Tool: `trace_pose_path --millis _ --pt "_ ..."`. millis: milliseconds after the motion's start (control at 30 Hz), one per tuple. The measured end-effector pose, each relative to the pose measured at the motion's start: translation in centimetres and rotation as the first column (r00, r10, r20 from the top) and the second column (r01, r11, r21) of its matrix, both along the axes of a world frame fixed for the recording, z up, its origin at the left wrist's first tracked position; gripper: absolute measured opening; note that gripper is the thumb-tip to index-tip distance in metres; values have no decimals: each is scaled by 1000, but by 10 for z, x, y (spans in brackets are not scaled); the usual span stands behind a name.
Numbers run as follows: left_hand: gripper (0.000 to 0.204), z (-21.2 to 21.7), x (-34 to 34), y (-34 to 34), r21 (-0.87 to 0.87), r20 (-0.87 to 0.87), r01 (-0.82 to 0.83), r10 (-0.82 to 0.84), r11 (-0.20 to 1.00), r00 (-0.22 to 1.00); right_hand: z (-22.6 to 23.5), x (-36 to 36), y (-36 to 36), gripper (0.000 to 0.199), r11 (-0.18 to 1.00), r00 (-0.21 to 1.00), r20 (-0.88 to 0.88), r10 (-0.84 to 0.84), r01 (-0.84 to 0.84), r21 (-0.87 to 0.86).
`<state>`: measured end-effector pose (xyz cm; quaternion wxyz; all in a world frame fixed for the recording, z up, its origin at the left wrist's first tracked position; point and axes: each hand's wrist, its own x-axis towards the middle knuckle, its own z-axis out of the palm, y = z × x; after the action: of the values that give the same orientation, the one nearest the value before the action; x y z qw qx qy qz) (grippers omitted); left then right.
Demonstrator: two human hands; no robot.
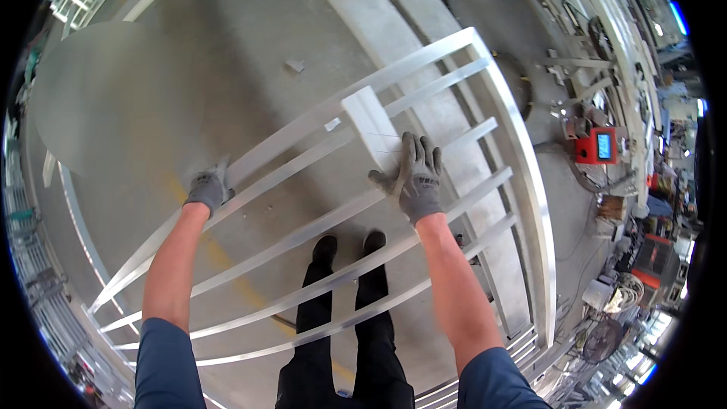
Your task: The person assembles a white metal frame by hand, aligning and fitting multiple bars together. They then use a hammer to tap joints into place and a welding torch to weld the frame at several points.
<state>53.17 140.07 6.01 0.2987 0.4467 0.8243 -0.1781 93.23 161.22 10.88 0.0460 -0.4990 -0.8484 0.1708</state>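
Seen from above, a person in grey work gloves and dark blue sleeves leans over a long frame of pale metal bars (pixel 485 182), which lies raised over a grey concrete floor (pixel 227 91). The left hand (pixel 206 189) grips the frame's thick outer rail, its fingers (pixel 198 198) clenched round the bar. The right hand (pixel 416 176) lies flat with fingers (pixel 421 150) spread and released, pressing on the lower end of a short white rectangular block (pixel 371 127) that rests across the rails near the middle of the frame (its upper end reaches the outer rail). Below the bars, the person's black shoes (pixel 350 245) and dark trousers show between the slats. A large round metal sheet (pixel 98 98) lies on the floor to the left, well apart from the hands. At the right, beyond the frame's end, stands a small red machine with a blue screen (pixel 597 145).
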Motion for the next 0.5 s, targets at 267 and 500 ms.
trace_pose_path --millis 267,500 --pt "74 28 20 9 -17 -97 8 -10 1000 995 7 -3 21 89 965 989 140 49 -10 -262" --pt "50 -5 36 6 335 -222 -22 101 942 970 -39 10 21 71 991 989 67 131 -130 -12"
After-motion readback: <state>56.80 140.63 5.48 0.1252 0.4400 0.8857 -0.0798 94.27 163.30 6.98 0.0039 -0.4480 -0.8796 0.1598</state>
